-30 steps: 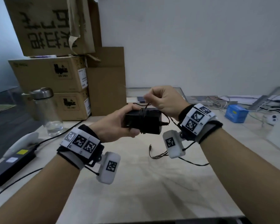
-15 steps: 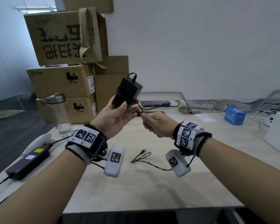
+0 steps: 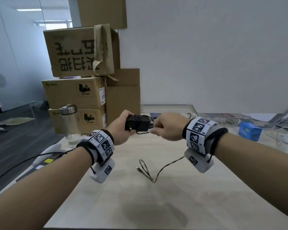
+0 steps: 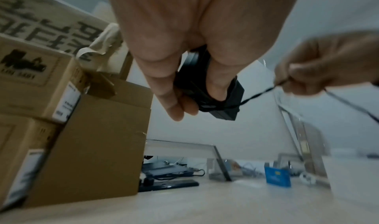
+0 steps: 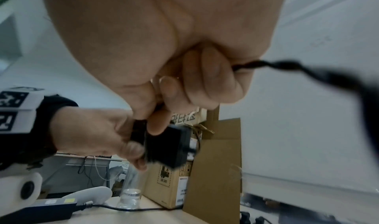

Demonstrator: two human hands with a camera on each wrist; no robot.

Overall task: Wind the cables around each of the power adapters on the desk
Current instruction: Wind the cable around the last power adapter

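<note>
My left hand (image 3: 121, 128) grips a small black power adapter (image 3: 138, 124) above the desk, with several turns of thin black cable around its body. The adapter (image 4: 215, 94) shows between my left fingers in the left wrist view. My right hand (image 3: 165, 126) pinches the cable (image 4: 258, 94) just right of the adapter and holds it taut. The loose end of the cable (image 3: 150, 170) with its barrel plug lies on the desk (image 3: 140, 205) below my hands. A second, longer black adapter (image 5: 41, 211) lies at the desk's left edge with its cable running off.
Stacked cardboard boxes (image 3: 76, 90) stand at the back left, with a glass bottle (image 3: 70, 123) in front of them. A blue box (image 3: 249, 131) and tangled white cables (image 3: 229, 120) lie at the back right. A clear acrylic stand (image 4: 217, 161) sits behind.
The adapter has come down from a raised, tilted position to level in front of me. My right hand has moved up beside it. Less loose cable lies on the desk.
</note>
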